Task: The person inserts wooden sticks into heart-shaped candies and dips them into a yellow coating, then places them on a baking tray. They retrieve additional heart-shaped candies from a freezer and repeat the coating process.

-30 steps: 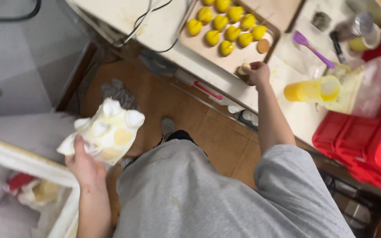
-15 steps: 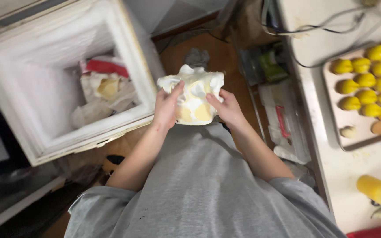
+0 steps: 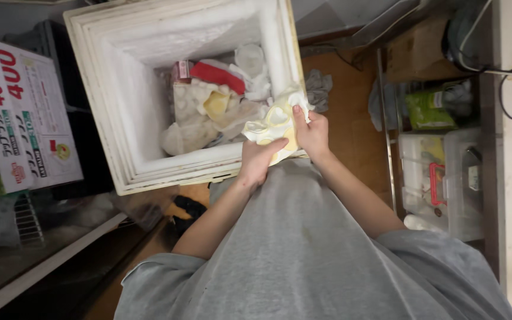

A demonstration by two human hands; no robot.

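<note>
Wooden floor (image 3: 351, 127); open chest freezer (image 3: 114, 112); left hand (image 3: 259, 159), right hand (image 3: 310, 131) gripping frosty plastic bag (image 3: 274, 121) over front rim.

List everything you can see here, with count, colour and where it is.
Chest freezer: one, white, frosted, open, upper left.
Frozen packs: several, white, yellow, red, inside freezer.
Wrapped bundle: one, white and yellow, over the freezer's front right corner.
Carton: one, white with red and green print, far left.
Clear bins: two or so, under the counter, right.
Green bag: one, right shelf.
Cloth: one, grey, floor beside freezer.
Left hand: holding bundle from below.
Right hand: gripping bundle's right side.
</note>
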